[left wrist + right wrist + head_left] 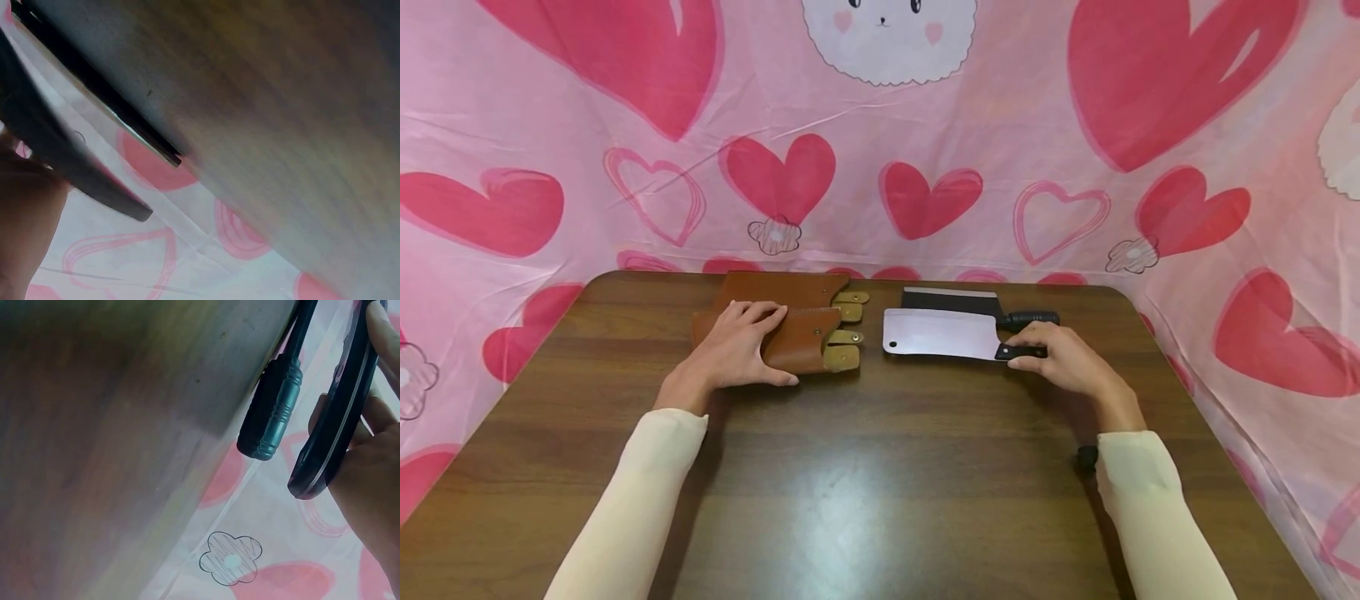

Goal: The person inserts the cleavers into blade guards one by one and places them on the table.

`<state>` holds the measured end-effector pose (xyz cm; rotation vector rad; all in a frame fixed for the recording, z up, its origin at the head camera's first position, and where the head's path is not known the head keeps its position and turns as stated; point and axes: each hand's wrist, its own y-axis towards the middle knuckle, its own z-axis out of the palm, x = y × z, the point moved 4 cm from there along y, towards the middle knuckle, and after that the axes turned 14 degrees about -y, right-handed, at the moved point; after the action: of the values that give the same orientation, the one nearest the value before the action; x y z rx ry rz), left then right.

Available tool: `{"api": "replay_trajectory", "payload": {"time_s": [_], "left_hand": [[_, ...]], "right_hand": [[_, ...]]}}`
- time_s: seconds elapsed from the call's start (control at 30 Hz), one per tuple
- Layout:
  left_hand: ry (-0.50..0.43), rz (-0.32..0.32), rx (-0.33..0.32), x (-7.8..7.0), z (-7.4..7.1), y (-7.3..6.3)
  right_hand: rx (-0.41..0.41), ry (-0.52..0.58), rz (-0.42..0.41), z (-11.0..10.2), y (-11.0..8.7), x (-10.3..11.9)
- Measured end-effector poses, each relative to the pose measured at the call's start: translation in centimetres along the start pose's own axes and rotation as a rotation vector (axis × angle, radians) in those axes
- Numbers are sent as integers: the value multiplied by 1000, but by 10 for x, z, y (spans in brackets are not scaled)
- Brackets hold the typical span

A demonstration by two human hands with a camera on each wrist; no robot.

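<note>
My left hand (730, 346) spans the nearer brown leather knife sheath (801, 342), thumb at its near edge and fingers at its far edge. In the left wrist view this sheath (81, 162) appears raised off the table. A second brown sheath (778, 287) lies just behind it. Between thumb and fingers, my right hand (1067, 358) pinches the black handle of a cleaver (942, 333) with a broad, shiny blade and a small hole at its far left corner. Its handle (334, 419) looks lifted in the right wrist view. Behind it lies a dark-bladed cleaver (1032, 319), partly hidden.
The brown wooden table (880, 467) has a rounded back edge close behind the sheaths and cleavers. A pink cloth (850, 125) with hearts hangs behind and at the sides. A small black object (1086, 457) shows beside the right sleeve.
</note>
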<state>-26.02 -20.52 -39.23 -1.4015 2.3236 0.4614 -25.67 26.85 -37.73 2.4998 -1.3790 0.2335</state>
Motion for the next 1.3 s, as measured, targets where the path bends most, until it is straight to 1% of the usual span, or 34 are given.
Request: {"api": "replay_trajectory", "payload": {"time_s": [0.2,0.47,0.67,0.97,1.17,1.3], "left_hand": [[27,47,-41,-3,-1,1],[44,77,-82,-5,-3,0],[60,93,-112,-6,-4,2],[73,103,-131,-8,-5,3],[79,105,-138,-8,-5,3],[76,111,-139,-9,-5,3]], "right_hand": [[-7,10,-17,-1,0,4],[-41,-24,-72,-5,3,13],[-52,-31,-80,-7,5,19],[-48,-14,-72,-12,10,33],[-35,-43,-77,-14,14,39],[-47,-51,-96,-14,17,43]]}}
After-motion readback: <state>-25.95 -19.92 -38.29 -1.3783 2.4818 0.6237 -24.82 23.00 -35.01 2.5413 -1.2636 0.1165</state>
